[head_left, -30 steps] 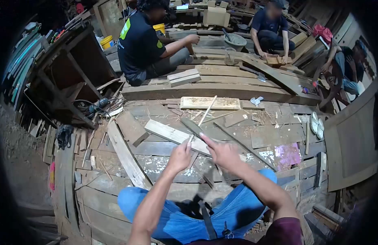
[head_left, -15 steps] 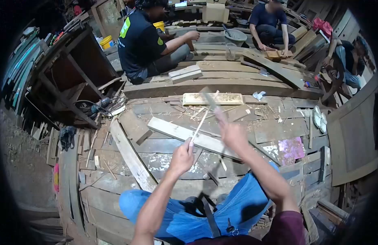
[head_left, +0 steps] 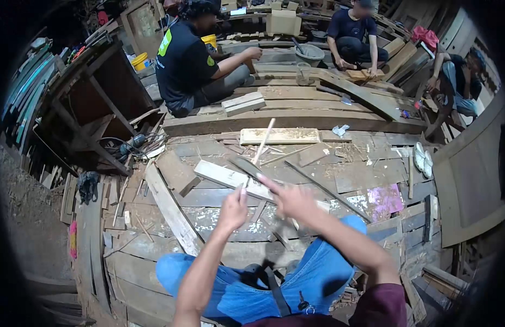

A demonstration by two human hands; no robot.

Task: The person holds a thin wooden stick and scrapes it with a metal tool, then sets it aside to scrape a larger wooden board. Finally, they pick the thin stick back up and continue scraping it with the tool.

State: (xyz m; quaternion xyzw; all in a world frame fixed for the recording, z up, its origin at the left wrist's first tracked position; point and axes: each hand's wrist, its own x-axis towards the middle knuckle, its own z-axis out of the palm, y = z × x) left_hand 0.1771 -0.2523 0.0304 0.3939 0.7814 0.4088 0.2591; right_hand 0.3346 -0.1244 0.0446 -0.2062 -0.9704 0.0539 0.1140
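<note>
My left hand point(head_left: 232, 211) is closed around the lower end of a thin wooden stick point(head_left: 265, 139), which slants up and away from me. In my right hand point(head_left: 294, 199) is a broad-bladed knife point(head_left: 246, 167), its forefinger laid along the blade. The blade crosses the stick just above my left fist, so part of the stick is hidden. Beneath both hands lies a pale plank point(head_left: 215, 173) on the board floor. A second pale plank point(head_left: 171, 203) lies slantwise to the left of my left hand.
A yellowish panel point(head_left: 279, 135) with shavings lies ahead, among scattered slivers. A long dark strip point(head_left: 327, 189) lies right of my hands. One person point(head_left: 181, 62) sits ahead left, another point(head_left: 355, 35) crouches far right. A power tool point(head_left: 133, 143) rests at left.
My right hand has come down and left, bringing the blade from beyond the stick back across it near my left hand. My left hand has shifted slightly left, with the stick still in it.
</note>
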